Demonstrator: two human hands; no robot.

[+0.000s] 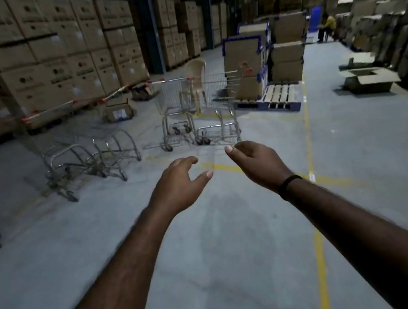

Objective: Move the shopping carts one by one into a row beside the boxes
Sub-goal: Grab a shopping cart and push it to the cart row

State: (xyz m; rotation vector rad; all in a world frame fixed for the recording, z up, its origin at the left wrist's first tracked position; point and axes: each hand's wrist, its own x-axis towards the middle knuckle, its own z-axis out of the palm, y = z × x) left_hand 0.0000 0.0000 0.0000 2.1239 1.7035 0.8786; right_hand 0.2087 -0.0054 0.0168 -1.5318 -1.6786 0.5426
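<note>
An even handle grip on the nearest shopping cart (217, 92) was needed from the empty, loosely curled left hand (180, 182) and right hand (255, 162).

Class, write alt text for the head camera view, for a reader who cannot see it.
A person's left hand and right hand reach forward, holding nothing, toward shopping carts on a warehouse floor. A left pair stands beside stacked cardboard boxes; a centre pair stands before a plastic chair and a loaded pallet.
</note>
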